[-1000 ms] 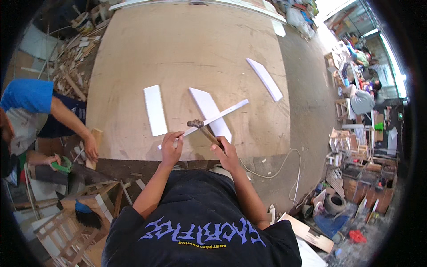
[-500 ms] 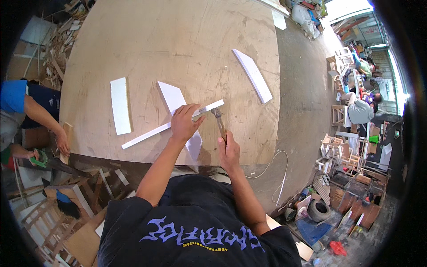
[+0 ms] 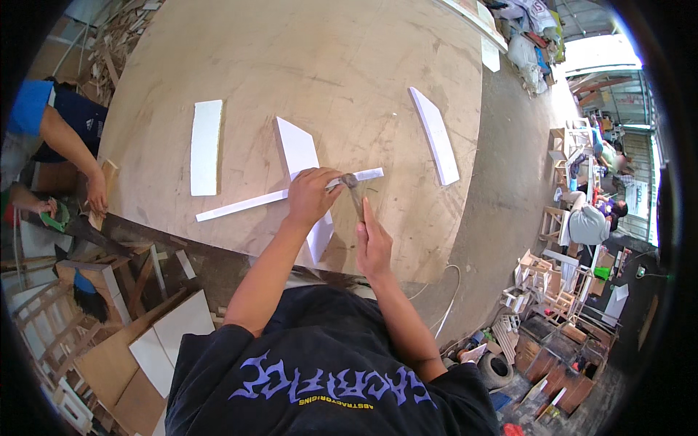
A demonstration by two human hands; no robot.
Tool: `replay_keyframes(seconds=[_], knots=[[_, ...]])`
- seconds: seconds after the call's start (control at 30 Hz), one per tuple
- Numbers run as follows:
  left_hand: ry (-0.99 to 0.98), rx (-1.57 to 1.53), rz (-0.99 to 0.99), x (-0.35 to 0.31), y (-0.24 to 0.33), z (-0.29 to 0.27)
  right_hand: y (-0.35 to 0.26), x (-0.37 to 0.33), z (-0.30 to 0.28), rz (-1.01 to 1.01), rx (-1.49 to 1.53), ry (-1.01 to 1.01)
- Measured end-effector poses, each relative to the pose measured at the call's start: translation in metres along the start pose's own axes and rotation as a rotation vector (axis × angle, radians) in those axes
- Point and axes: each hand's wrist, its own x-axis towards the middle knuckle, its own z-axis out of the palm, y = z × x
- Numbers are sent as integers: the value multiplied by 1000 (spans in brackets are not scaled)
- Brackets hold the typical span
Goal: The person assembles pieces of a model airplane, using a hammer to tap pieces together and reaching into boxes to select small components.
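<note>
A long narrow white strip of wood [image 3: 240,206] lies crosswise over a wider white board [image 3: 296,145] with slanted ends. My left hand [image 3: 311,195] is closed around the strip where the two cross. Whether its fingertips also pinch something small, such as a nail, I cannot make out. My right hand [image 3: 373,243] grips the wooden handle of a hammer [image 3: 356,198]. The hammer's head is at the strip, right beside my left fingertips.
A white rectangular board [image 3: 206,149] and another slant-ended board [image 3: 435,138] lie on the plywood table [image 3: 349,65]. At the left edge another person's hand [image 3: 97,195] holds a wood piece [image 3: 107,182]. Stacked wooden frames [image 3: 552,283] stand on the floor at right.
The hammer head has come over onto the strip, close to my left fingers; before, it was just beyond them. The view has shifted slightly. My left hand keeps its hold on the strip.
</note>
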Motion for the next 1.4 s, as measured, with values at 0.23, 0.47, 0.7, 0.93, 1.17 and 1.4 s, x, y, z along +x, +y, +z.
replay_keyframes(seconds=[0.23,0.47,0.7,0.93,1.17,1.4], knots=[[-20,-12,-35,-2,0,-2,-2,-4,5,57,-50,-38],[-68,12,-76,-2,1,-3,-4,-8,6,83,-41,-58],[-93,26,-79,2,6,-8,-1,-4,5,33,-73,-33],[-75,23,-79,-2,2,-3,5,-6,11,36,-77,-76],[-86,23,-77,-7,4,-5,9,-9,12,63,-98,-99],[-64,58,-41,-2,-1,1,14,-19,-14,232,123,205]])
